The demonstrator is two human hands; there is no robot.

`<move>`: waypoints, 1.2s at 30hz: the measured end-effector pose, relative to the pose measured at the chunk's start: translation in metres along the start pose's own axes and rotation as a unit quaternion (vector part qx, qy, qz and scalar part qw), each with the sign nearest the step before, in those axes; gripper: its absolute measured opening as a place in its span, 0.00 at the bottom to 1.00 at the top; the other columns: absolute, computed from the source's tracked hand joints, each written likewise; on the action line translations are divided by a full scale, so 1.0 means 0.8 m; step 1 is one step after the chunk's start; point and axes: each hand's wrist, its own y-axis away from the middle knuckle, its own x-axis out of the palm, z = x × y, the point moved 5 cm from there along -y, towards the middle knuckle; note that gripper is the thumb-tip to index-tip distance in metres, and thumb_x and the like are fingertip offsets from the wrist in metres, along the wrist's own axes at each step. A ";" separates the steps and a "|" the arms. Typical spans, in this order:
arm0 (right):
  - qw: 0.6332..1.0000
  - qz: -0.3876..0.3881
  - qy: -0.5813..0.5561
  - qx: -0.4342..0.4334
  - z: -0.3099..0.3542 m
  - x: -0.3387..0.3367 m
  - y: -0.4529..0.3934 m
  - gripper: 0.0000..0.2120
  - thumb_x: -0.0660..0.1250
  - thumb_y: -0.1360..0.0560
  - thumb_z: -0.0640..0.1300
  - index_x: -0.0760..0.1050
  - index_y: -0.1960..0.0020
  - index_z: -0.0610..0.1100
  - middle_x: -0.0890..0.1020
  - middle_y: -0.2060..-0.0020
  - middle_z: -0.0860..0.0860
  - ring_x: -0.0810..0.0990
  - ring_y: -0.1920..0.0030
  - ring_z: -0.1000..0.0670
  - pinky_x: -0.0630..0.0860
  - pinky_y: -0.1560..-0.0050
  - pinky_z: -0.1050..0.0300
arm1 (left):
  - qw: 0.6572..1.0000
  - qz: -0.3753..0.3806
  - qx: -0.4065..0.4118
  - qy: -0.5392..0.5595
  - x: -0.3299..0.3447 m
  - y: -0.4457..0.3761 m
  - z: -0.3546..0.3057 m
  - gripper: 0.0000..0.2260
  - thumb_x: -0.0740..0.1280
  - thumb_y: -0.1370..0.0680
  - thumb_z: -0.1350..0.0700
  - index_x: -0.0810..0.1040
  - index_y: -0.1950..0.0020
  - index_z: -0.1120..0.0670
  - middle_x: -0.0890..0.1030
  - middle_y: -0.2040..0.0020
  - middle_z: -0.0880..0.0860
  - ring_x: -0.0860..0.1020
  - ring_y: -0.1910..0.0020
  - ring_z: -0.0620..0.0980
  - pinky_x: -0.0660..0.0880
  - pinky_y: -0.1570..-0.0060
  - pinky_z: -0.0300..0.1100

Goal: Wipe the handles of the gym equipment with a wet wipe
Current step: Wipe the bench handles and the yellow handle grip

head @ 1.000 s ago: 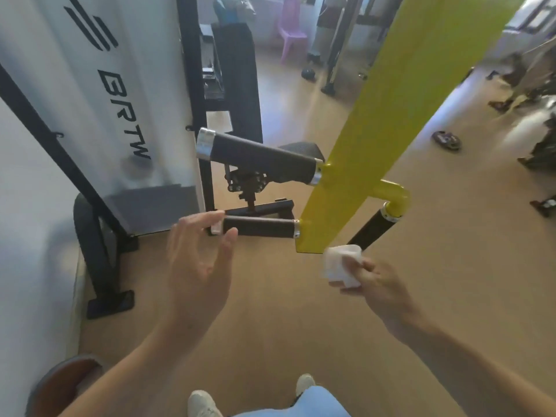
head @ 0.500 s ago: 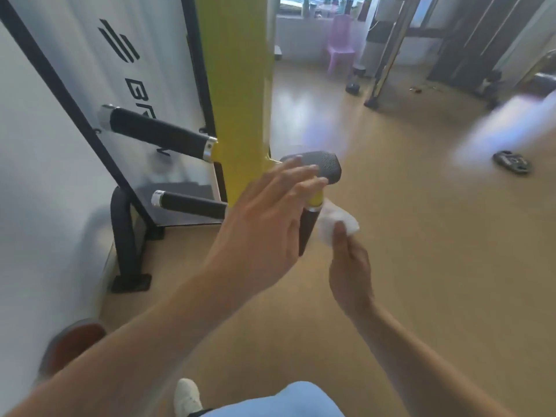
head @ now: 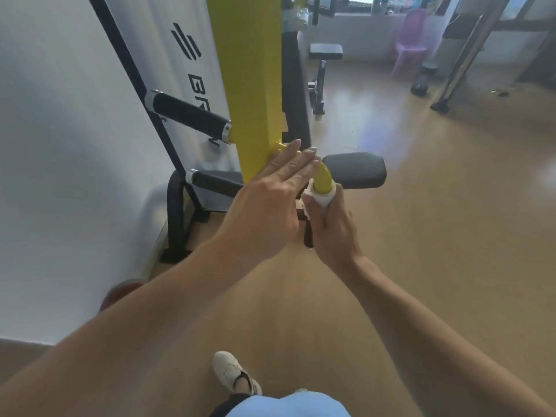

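We see the wet wipe (head: 319, 200), loose in the fingers a second ago, now wrapped round the near handle (head: 308, 236) just below the yellow elbow (head: 322, 179), clasped by the right hand (head: 329, 225). The left hand (head: 270, 194), fingers straight, has come to brace the yellow post (head: 245, 85). We judge wiping is starting; the two side handles (head: 189, 115) remain.

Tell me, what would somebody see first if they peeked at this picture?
The big yellow post standing up the middle, with black handles sticking out to its left. Right below it, the left hand lies flat against the post, and the right hand squeezes a white wipe around the handle that bends down. Far back on the right stands a purple chair.
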 end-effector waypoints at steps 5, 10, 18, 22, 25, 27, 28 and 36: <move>0.990 0.094 0.101 0.012 -0.055 0.028 0.026 0.17 0.62 0.19 0.53 0.71 0.38 0.40 0.82 0.52 0.43 0.81 0.54 0.42 0.67 0.59 0.56 | 1.000 -0.006 -0.003 -0.008 0.002 -0.002 0.002 0.29 0.65 0.23 0.68 0.66 0.23 0.56 0.67 0.23 0.50 0.56 0.21 0.46 0.40 0.24 0.33; 1.000 0.013 -0.002 -0.006 -0.013 0.002 -0.007 0.14 0.65 0.20 0.52 0.66 0.42 0.45 0.79 0.58 0.51 0.77 0.62 0.51 0.70 0.67 0.62 | 1.000 -0.004 0.008 -0.010 0.010 -0.003 0.005 0.31 0.66 0.24 0.71 0.64 0.22 0.56 0.65 0.22 0.51 0.54 0.20 0.46 0.38 0.24 0.33; 0.998 0.050 0.018 0.038 -0.042 0.016 0.003 0.18 0.60 0.20 0.56 0.68 0.38 0.44 0.80 0.56 0.51 0.79 0.61 0.52 0.70 0.65 0.64 | 1.000 -0.015 0.000 0.015 0.014 -0.007 0.004 0.30 0.67 0.24 0.70 0.65 0.22 0.57 0.66 0.23 0.51 0.54 0.21 0.46 0.37 0.25 0.32; 0.999 0.006 0.019 -0.043 -0.028 0.012 -0.007 0.16 0.59 0.20 0.57 0.65 0.44 0.45 0.80 0.58 0.47 0.78 0.62 0.44 0.71 0.63 0.53 | 0.999 -0.029 -0.010 0.023 0.015 -0.005 0.004 0.30 0.68 0.24 0.70 0.66 0.23 0.57 0.67 0.23 0.51 0.54 0.21 0.45 0.40 0.24 0.33; 0.987 0.083 0.141 0.006 -0.073 0.037 0.013 0.18 0.59 0.19 0.55 0.69 0.42 0.40 0.78 0.57 0.49 0.81 0.59 0.44 0.65 0.65 0.58 | 0.999 -0.027 -0.010 0.027 0.016 -0.008 0.004 0.29 0.66 0.24 0.69 0.67 0.23 0.57 0.67 0.23 0.51 0.55 0.21 0.46 0.43 0.22 0.35; 0.990 0.076 0.114 0.035 -0.074 0.034 0.012 0.18 0.60 0.20 0.56 0.69 0.41 0.42 0.80 0.55 0.48 0.81 0.56 0.43 0.69 0.65 0.56 | 0.999 -0.025 -0.011 0.037 0.018 -0.012 0.005 0.28 0.65 0.23 0.69 0.67 0.23 0.57 0.68 0.23 0.51 0.56 0.20 0.47 0.49 0.21 0.42; 0.996 0.051 0.069 0.032 -0.064 0.027 0.006 0.18 0.60 0.20 0.57 0.68 0.40 0.44 0.81 0.55 0.47 0.81 0.57 0.44 0.72 0.64 0.54 | 0.999 -0.022 -0.014 0.042 0.019 -0.013 0.005 0.28 0.65 0.23 0.68 0.67 0.23 0.57 0.68 0.23 0.51 0.56 0.20 0.48 0.52 0.21 0.45; 0.985 0.130 0.107 0.049 -0.091 0.048 0.020 0.21 0.55 0.21 0.63 0.65 0.43 0.46 0.81 0.54 0.45 0.81 0.57 0.42 0.74 0.62 0.52 | 0.999 -0.018 -0.022 0.042 0.018 -0.006 0.004 0.25 0.61 0.21 0.65 0.67 0.23 0.58 0.67 0.23 0.52 0.55 0.20 0.48 0.47 0.21 0.43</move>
